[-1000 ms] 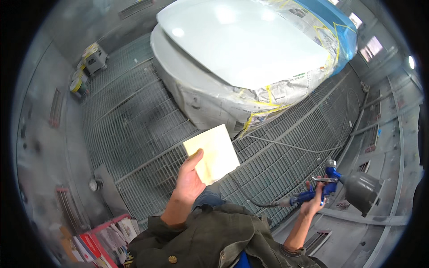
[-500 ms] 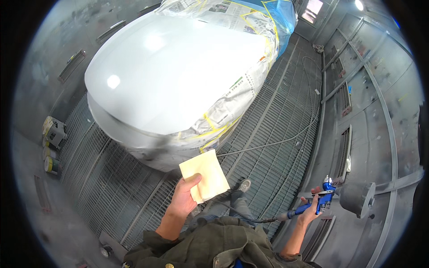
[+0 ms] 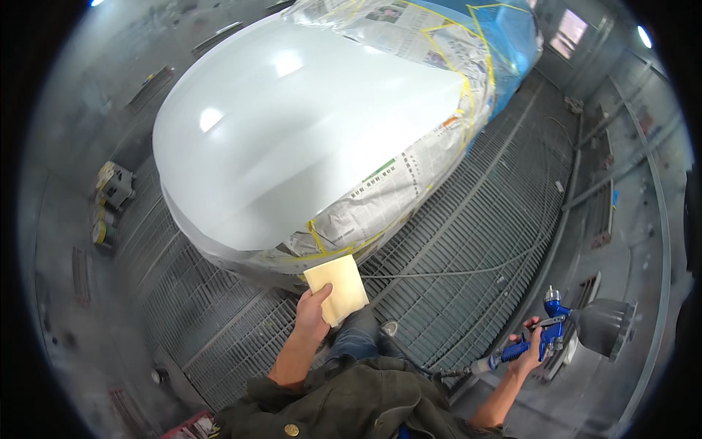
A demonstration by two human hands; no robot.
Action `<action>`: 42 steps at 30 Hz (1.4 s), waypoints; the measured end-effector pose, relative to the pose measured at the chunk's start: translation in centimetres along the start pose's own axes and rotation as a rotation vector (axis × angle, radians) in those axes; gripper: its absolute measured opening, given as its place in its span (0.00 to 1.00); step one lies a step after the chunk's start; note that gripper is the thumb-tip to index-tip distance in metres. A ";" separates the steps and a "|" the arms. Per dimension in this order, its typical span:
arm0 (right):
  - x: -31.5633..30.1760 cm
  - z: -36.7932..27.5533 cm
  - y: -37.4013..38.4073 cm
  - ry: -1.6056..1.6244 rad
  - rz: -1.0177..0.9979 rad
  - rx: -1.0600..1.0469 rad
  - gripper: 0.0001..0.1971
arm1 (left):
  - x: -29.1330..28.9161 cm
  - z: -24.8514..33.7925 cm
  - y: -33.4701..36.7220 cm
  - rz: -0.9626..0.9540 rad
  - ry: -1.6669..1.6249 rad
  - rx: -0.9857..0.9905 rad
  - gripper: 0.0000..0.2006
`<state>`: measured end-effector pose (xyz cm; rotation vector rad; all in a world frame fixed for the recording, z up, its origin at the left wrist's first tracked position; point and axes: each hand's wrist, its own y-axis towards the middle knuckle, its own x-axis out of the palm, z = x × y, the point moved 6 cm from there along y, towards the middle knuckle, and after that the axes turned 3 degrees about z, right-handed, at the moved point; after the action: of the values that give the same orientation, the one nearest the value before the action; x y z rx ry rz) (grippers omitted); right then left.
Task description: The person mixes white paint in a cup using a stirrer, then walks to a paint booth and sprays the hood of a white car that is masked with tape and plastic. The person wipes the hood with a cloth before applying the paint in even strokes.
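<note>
Spray gun point(image 3: 553, 338) lies in the right hand point(image 3: 527, 356).

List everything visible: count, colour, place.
Spray gun: one, blue/grey, lower right
Cloth: one, yellow, lower centre
Car hood: one, white, ahead
Newspaper: several, grey, beside and behind hood
Tape: several, yellow, on newspaper
Sheet: one, blue, upper right
Hose: count unclear, grey, floor
Grating: count unclear, grey, floor
Boxy unit: one, grey, far left
Tins: several, pale, beside unit
Vents: several, grey, walls
Jacket: one, dark green, bottom
Left hand: one, on cloth
Right hand: one, on gun
</note>
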<state>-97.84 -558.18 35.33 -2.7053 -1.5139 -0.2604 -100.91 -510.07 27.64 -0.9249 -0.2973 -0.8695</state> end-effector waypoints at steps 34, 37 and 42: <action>27.1 9.6 42.3 0.019 -0.899 0.580 0.42 | 46.6 -0.2 47.2 -0.005 2.072 1.113 0.36; 27.1 11.2 47.7 -0.003 -0.876 0.650 0.45 | 55.1 -2.0 53.9 -0.116 2.047 1.123 0.34; 27.3 11.9 54.2 0.001 -0.901 0.698 0.46 | 64.2 -3.9 60.8 -0.113 1.922 1.134 0.32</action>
<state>-36.27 -562.39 30.92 -1.4042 -2.1836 0.2255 -14.28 -528.43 27.03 1.1276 0.8005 -1.1050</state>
